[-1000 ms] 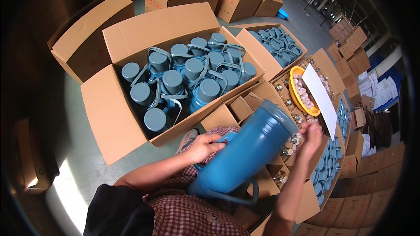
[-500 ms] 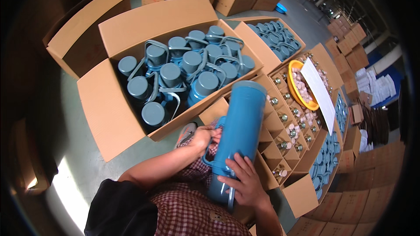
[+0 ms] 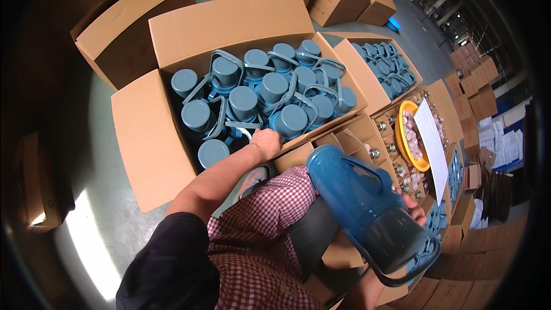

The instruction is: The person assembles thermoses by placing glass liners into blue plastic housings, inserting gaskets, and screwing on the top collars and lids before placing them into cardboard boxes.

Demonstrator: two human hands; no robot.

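A blue thermos flask [image 3: 359,198] lies aslant across my lap, its dark cap end low on the right with the carrying loop hanging round it. My right hand [image 3: 412,209] grips its far side, mostly hidden behind the flask. My left hand [image 3: 267,142] is at the near edge of an open carton [image 3: 146,135], fingers curled down beside a flask's grey handle; the fingertips are hidden. Several upright blue flasks [image 3: 242,102] with grey caps and loop handles fill that carton.
To the right, a divided carton [image 3: 350,135] holds glass bottle-like pieces with shiny tips. On it rest a yellow basin [image 3: 403,148] of small pinkish pieces and a white sheet [image 3: 431,143]. Another carton of flasks [image 3: 385,69] stands behind; stacked cartons [image 3: 476,80] line the right.
My left hand has left the flask and moved to the carton's near edge. The held flask has swung rightward and turned, its side handle now facing up. The view has shifted slightly.
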